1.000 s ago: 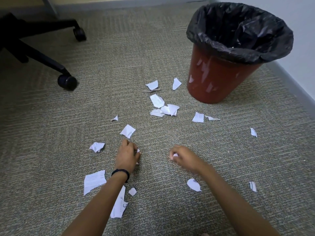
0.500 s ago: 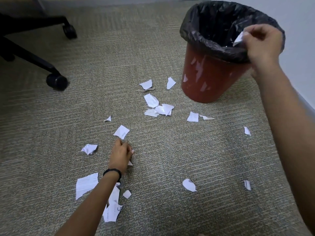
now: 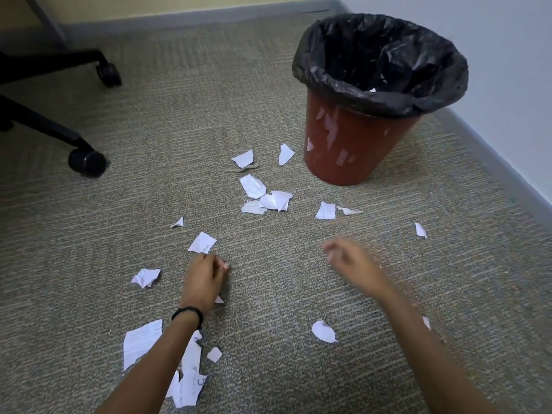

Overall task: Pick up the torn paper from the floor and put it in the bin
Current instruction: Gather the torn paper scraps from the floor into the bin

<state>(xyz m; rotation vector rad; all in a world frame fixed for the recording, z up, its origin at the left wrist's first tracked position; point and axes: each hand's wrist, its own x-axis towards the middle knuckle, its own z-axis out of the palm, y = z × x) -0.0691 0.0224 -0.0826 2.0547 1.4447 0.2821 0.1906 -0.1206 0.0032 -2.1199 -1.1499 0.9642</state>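
A black chair base [image 3: 44,127] stands far left. Scattered torn paper [image 3: 254,186] lies on the carpeted floor [image 3: 119,234]. The left hand [image 3: 204,282] rests curled on the carpet, over a white scrap [image 3: 219,299]; whether it grips is unclear. The right hand [image 3: 349,261] is blurred, so its state is unreadable. The bin [image 3: 358,144] stands far right.
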